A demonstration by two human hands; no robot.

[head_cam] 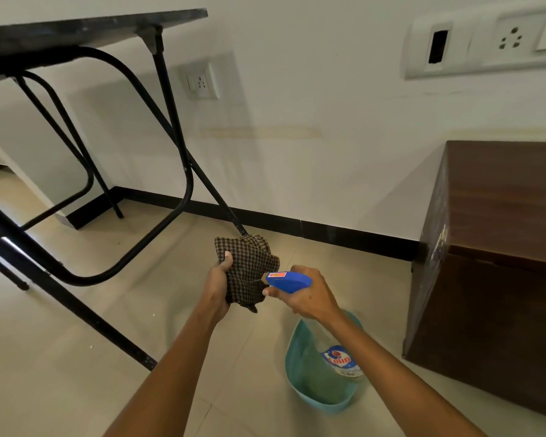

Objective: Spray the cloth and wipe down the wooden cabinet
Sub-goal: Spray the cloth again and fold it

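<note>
My left hand (218,287) grips a brown checked cloth (249,269), bunched and held upright in front of me. My right hand (306,294) is closed around the neck of a spray bottle, a finger on the trigger. The bottle's blue nozzle head (289,280) points left and almost touches the cloth. Its clear body with a blue and white label (341,361) hangs down under my right wrist. The dark wooden cabinet (498,247) stands on the floor at the right, against the wall, an arm's length from the hands.
A teal plastic tub (300,367) sits on the tiled floor below my right arm. A black folding table with tubular metal legs (171,146) fills the left side. White wall behind carries a low socket (200,82) and a switch panel (486,42).
</note>
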